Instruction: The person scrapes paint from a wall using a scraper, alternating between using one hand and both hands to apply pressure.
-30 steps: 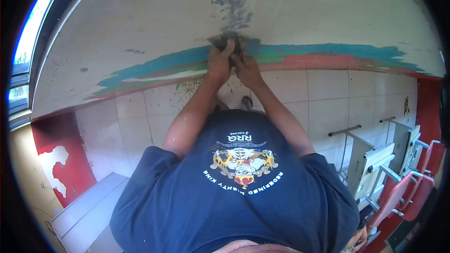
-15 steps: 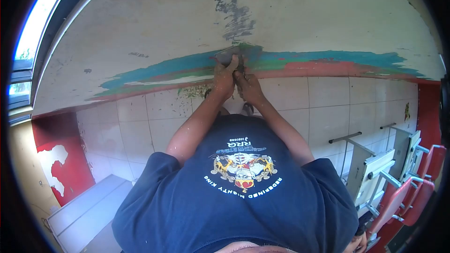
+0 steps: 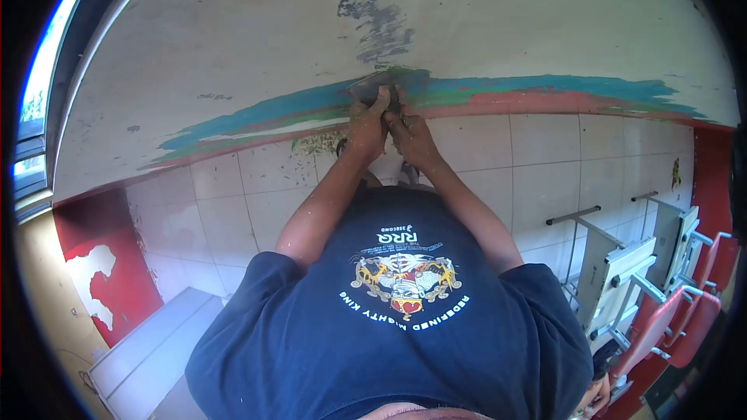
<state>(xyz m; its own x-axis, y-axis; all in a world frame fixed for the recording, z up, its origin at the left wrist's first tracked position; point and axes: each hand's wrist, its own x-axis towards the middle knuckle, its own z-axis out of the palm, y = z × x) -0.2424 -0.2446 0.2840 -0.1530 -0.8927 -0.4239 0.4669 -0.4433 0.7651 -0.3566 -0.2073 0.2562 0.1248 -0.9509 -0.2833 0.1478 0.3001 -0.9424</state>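
Observation:
A scraper with a wide flat blade (image 3: pixel 369 89) lies against the wall (image 3: pixel 257 39), over the blue and green paint band (image 3: pixel 257 114). My left hand (image 3: pixel 367 126) is closed round it near the blade, with the thumb pressed on it. Just right of it, my right hand (image 3: pixel 412 138) grips the lower part of the scraper's handle. Grey scraped marks (image 3: pixel 381 31) run up the wall above the blade. A red and pink strip (image 3: pixel 537 103) runs under the blue paint.
White tiles (image 3: pixel 545 140) with paint flakes (image 3: pixel 319 144) lie below. Folded chairs with red seats (image 3: pixel 657 323) stand at the right, near part of another person (image 3: pixel 597 397). A pale panel (image 3: pixel 159 346) is at the lower left, a window (image 3: pixel 39 89) at the upper left.
The view has shifted slightly, so the wall and paint band appear a little higher. Both hands and the scraper show slightly further left and stay closed together.

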